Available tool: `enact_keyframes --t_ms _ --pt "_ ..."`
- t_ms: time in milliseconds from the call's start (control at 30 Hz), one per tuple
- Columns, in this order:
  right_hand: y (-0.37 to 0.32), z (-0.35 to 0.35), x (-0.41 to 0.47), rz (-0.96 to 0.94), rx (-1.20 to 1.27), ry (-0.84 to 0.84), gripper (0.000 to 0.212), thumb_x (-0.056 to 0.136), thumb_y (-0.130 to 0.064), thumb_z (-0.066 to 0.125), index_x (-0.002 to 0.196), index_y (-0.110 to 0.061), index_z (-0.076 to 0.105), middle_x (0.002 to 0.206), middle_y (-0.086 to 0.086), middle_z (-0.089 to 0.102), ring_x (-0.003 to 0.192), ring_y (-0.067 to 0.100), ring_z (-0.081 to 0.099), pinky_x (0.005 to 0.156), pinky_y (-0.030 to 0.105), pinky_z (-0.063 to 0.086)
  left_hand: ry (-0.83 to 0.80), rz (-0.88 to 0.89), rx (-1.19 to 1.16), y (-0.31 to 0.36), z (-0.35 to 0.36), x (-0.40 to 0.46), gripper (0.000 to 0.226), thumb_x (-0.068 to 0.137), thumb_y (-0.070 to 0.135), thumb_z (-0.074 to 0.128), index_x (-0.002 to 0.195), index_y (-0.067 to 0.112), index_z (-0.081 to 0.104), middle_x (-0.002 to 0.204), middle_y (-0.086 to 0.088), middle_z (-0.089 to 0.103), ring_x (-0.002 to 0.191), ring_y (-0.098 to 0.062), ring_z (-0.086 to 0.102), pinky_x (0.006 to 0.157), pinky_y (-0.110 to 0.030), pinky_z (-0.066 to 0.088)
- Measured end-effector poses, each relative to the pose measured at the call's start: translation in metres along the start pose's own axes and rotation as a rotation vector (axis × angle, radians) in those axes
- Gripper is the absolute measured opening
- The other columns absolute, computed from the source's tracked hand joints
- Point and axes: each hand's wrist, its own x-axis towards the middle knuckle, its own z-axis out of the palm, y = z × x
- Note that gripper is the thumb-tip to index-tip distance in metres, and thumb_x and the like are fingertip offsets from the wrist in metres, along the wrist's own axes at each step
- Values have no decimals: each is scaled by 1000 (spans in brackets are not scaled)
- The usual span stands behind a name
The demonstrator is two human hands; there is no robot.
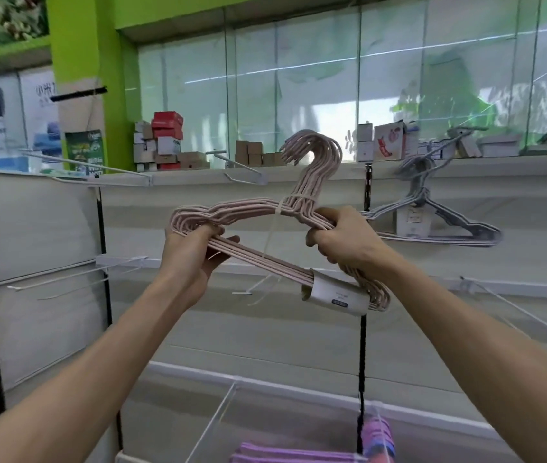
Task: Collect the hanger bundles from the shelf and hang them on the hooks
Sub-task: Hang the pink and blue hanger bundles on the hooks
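I hold a tied bundle of pink hangers (248, 210) up in front of the white display wall, its hook ends pointing up near the top ledge. My left hand (195, 252) grips the bundle's left shoulder and lower bar. My right hand (342, 240) grips the right shoulder just under the necks. A white paper label sleeve (335, 297) wraps the lower bar. A grey hanger bundle (439, 212) hangs on a hook at the upper right. Purple hangers (302, 454) lie in the shelf bin below.
Bare white wire hooks stick out of the wall: hook (242, 173) behind the pink bundle, hook (91, 165) at upper left, hook (61, 277) at mid left, hook (513, 310) at right. Small cartons (165, 142) line the top ledge. A clear divider (213, 419) splits the bin.
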Motion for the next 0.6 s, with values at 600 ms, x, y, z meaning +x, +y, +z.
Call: enact_keyframes --t_ms 600 --pt "29 67 147 34 -131 -32 23 87 -12 59 108 -10 67 76 9 59 63 22 53 58 36 47 -31 -205 -136 -38 -32 176 15 92 -10 47 94 1 57 86 -16 57 98 -42 61 78 -53 58"
